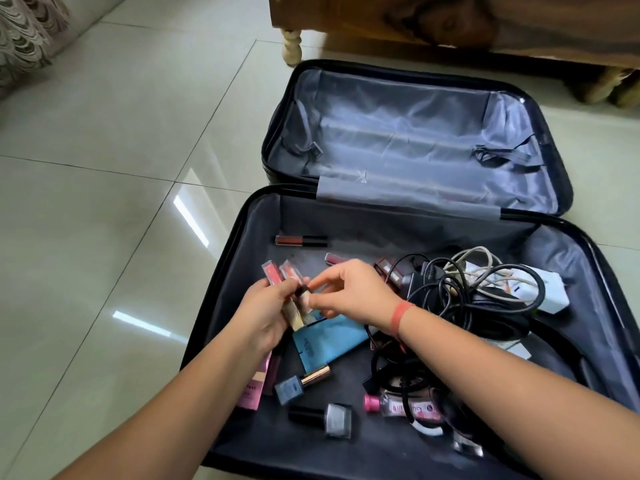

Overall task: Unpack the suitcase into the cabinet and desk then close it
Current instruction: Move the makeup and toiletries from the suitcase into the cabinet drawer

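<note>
A black suitcase (228, 271) lies open on the floor, its far half lined in grey and bare. Over the near half, my left hand (266, 313) grips a bunch of lip gloss tubes (277, 271). My right hand (349, 292) pinches the end of one tube in that bunch. Loose in the near half lie another lip gloss (300, 240), two nail polish bottles (322, 418), a pink box (256, 382), a blue pouch (329, 337), a small pink-capped bottle (398, 405) and a tangle of black and white cables (467, 292) with a white charger (550, 289).
A wooden piece of furniture (450, 22) on turned legs stands just behind the suitcase. Glossy pale floor tiles (121, 202) spread out to the left. Patterned fabric (24, 36) shows at the top left corner.
</note>
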